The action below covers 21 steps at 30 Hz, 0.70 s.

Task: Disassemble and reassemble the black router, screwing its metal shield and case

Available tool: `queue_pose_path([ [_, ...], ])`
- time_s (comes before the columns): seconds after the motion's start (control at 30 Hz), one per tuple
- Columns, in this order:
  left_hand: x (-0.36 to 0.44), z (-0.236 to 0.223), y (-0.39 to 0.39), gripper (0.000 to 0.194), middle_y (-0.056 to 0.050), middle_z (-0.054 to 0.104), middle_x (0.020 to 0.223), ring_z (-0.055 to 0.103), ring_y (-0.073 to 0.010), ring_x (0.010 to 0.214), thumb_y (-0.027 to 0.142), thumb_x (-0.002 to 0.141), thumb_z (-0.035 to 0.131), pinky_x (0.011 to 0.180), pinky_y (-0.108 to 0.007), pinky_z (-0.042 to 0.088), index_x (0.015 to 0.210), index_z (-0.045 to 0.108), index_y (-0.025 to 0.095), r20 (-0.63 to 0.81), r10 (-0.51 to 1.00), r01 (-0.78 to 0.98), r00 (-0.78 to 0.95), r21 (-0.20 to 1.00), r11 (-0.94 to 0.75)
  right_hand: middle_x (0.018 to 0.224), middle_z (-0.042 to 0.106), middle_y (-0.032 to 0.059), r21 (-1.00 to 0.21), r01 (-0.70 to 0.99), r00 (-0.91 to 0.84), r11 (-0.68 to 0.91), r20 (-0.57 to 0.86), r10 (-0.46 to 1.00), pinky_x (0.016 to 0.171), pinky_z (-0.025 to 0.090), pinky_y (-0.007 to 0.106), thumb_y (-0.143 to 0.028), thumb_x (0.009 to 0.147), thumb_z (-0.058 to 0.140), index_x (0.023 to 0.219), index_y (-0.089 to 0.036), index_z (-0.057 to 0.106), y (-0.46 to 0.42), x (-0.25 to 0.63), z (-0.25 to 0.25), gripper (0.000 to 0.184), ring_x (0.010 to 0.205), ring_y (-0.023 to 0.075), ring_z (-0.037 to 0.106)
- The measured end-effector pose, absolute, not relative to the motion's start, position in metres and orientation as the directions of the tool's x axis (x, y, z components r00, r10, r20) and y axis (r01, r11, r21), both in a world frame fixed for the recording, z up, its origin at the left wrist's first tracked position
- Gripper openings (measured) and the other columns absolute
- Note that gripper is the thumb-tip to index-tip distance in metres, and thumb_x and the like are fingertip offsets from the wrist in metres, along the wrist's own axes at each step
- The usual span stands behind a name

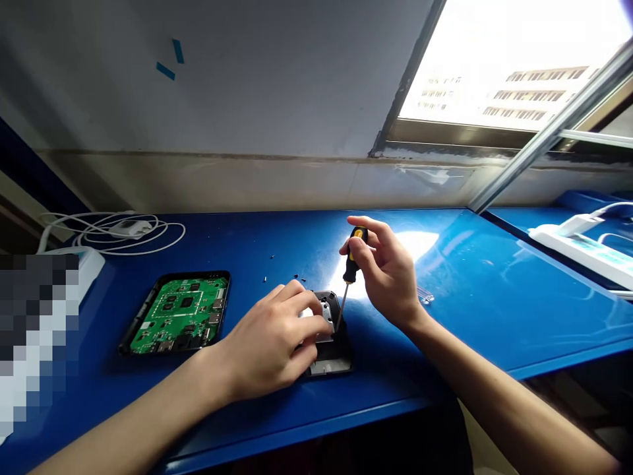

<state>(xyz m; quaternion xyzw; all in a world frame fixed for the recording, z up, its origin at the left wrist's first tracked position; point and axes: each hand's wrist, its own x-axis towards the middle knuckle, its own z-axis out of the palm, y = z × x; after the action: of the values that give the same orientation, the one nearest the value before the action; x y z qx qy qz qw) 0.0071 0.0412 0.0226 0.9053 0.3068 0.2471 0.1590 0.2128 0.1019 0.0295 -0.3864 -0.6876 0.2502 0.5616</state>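
My right hand [393,277] grips the black and yellow handle of a screwdriver [351,264]. The screwdriver stands nearly upright, its shaft slanting down to the right side of a black plastic cover [346,353]. Over that cover lies my left hand [271,333], its fingers bent and pressed onto it. A silvery metal plate [327,313] with dark holes shows inside the cover, partly hidden by my left fingers. Whether the screwdriver tip sits on a screw is too small to tell. Several small dark screws [297,276] lie just beyond my left hand.
To the left, a green circuit board [182,307] sits in a black casing [129,340]. White cables [133,231] coil at the back left. A clear plastic piece [425,295] lies behind my right wrist. A white power strip [583,254] is at the far right.
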Motion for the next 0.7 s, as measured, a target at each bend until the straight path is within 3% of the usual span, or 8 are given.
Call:
queue_pose_path([
  [0.47,0.0064,0.0197,0.0409,0.037,-0.007,0.067,0.108,0.054,-0.0246,0.098,0.006,0.088,0.052,0.083,-0.039,0.048,0.116,0.07,0.021,0.375,0.599,0.462,0.707,0.397,-0.793,0.08,0.062,-0.003,-0.799,0.218,-0.059,0.56,0.562,0.825,0.05,0.055,0.019,-0.038,0.097,0.059,0.121,-0.022,0.058,0.0989,0.2117,0.033,0.029,0.067,0.0102,0.065],
  [0.7,0.0055,0.0171,0.0417,0.032,-0.007,0.065,0.107,0.053,-0.0259,0.099,0.008,0.089,0.052,0.082,-0.041,0.047,0.111,0.071,0.022,0.384,0.576,0.481,0.722,0.32,-0.816,0.083,0.059,-0.0017,-0.825,0.185,-0.069,0.534,0.531,0.844,0.048,0.055,0.019,-0.045,0.097,0.059,0.124,-0.024,0.056,0.0996,0.2119,0.0317,0.034,0.068,0.0113,0.065],
])
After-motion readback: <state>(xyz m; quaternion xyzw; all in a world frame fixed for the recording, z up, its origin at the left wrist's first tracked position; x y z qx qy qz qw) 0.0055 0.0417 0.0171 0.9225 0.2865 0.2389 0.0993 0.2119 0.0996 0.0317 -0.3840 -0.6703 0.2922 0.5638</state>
